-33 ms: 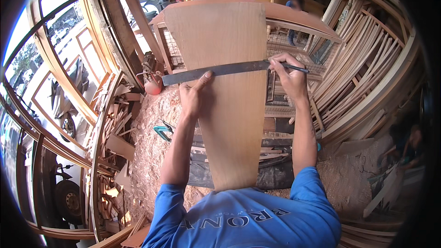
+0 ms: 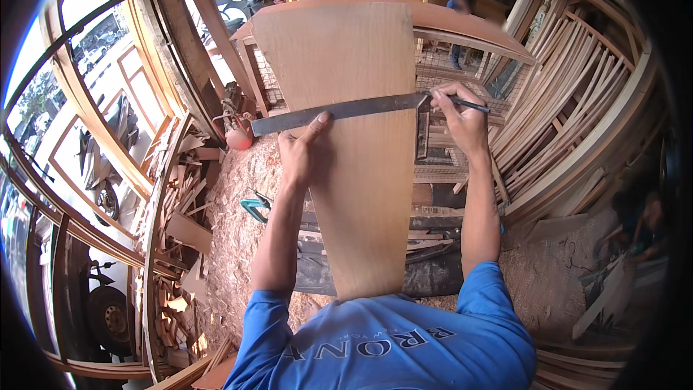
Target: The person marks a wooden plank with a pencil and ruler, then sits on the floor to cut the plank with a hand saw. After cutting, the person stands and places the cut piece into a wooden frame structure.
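A long tapered wooden board [image 2: 364, 195] runs from my body toward the far workbench. Across it, at a slight slant, lies a dark flat metal straightedge [image 2: 361, 110]. On the board's left edge my left hand [image 2: 303, 152] is closed, its thumb pressing on the straightedge; its other fingers are mostly hidden. My right hand [image 2: 462, 117], just past the board's right edge, pinches a slim dark pencil [image 2: 471, 105]. The pencil's tip is by the straightedge's right end; I cannot tell whether it touches.
A curved reddish-brown panel [image 2: 469, 25] lies under the board's far end. Curved wood strips [image 2: 570, 112] are stacked at right. At left, a teal clamp [image 2: 254, 209] lies among shavings, near scrap wood [image 2: 189, 231]. Another person [image 2: 458, 25] is at the back.
My right hand with the pencil has shifted slightly right, away from the board's edge. The left hand still presses on the straightedge, with little change.
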The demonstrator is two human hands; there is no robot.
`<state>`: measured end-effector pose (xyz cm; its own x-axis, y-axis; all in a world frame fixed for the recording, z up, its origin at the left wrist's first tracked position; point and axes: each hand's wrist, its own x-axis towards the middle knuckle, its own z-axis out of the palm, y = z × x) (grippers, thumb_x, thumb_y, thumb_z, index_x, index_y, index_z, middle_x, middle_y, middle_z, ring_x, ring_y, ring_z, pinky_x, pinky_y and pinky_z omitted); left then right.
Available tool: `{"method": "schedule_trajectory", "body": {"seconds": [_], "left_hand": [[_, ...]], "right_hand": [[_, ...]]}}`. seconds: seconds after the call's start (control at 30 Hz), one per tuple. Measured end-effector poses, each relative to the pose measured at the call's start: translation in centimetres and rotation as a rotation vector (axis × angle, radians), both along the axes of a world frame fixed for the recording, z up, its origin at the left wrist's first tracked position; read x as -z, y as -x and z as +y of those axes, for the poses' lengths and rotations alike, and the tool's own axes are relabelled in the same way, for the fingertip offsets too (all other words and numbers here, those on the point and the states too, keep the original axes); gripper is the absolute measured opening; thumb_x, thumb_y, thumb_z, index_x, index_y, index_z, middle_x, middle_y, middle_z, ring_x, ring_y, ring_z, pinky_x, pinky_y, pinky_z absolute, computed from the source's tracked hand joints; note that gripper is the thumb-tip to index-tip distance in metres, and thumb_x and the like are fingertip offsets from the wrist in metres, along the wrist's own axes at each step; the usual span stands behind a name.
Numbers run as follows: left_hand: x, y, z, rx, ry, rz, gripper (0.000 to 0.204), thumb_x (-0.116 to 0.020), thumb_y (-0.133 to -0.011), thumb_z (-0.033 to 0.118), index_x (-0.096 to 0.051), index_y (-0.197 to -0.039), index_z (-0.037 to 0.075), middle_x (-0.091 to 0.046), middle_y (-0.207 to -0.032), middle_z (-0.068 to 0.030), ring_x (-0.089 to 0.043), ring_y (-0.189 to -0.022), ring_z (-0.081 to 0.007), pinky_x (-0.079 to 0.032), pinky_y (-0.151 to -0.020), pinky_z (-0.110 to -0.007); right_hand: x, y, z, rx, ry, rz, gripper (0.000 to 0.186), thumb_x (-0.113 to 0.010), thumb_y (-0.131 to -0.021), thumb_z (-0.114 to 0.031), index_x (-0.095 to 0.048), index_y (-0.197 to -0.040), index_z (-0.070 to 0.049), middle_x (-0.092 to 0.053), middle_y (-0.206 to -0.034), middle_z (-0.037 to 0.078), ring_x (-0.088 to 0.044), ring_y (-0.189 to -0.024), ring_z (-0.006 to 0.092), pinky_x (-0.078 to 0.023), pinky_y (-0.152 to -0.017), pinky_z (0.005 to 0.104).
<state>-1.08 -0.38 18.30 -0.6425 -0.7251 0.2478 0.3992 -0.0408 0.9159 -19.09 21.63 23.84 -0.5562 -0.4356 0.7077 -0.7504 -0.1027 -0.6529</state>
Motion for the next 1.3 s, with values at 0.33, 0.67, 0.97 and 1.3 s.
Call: {"method": "schedule_trajectory", "body": {"seconds": [0.33,0.67,0.97,1.3], "left_hand": [[-0.5,1.4,0.2,-0.014,0.034,-0.02,0.035,-0.075,-0.086,0.022,-0.067,-0.106,-0.005,-0.069,-0.1,-0.0091,-0.064,-0.089,-0.0163,-0.049,-0.085,-0.031],[1.6,-1.9,-2.7,-0.019,0.068,0.001,0.038,-0.063,-0.095,0.03,-0.063,-0.112,-0.004,-0.067,-0.104,-0.0087,-0.064,-0.083,-0.0143,-0.053,-0.072,-0.029],[4.3,-24.6,-12.8,-0.787,-0.16,-0.187,0.049,-0.062,-0.094,0.041,-0.059,-0.111,-0.005,-0.066,-0.1,-0.0118,-0.066,-0.087,-0.0197,-0.056,-0.072,-0.032],[3.2,-53.0,-5.7,-1.186,0.115,-0.147,0.057,-0.048,-0.099,0.045,-0.04,-0.144,0.01,-0.047,-0.14,-0.0143,-0.05,-0.123,-0.0319,-0.045,-0.1,-0.053]], "right_hand": [[7.6,0.1,2.6,0.055,0.194,-0.336,0.036,-0.057,-0.099,-0.03,-0.061,-0.118,0.0,-0.066,-0.109,0.013,-0.065,-0.102,0.0187,-0.052,-0.088,0.0314],[13.0,-0.6,5.3,-0.089,0.594,-0.534,0.025,-0.061,-0.096,-0.033,-0.06,-0.096,-0.008,-0.055,-0.07,-0.002,-0.05,-0.062,0.0095,-0.039,-0.057,0.026],[27.7,-6.7,19.4,0.007,0.365,-1.065,0.02,-0.049,-0.103,-0.022,-0.051,-0.114,-0.006,-0.058,-0.09,0.006,-0.059,-0.076,0.0172,-0.047,-0.063,0.034],[40.1,-18.0,11.8,0.047,0.007,-1.775,0.016,-0.056,-0.098,-0.023,-0.053,-0.107,-0.01,-0.065,-0.088,0.009,-0.069,-0.074,0.0246,-0.055,-0.06,0.0369]]}}
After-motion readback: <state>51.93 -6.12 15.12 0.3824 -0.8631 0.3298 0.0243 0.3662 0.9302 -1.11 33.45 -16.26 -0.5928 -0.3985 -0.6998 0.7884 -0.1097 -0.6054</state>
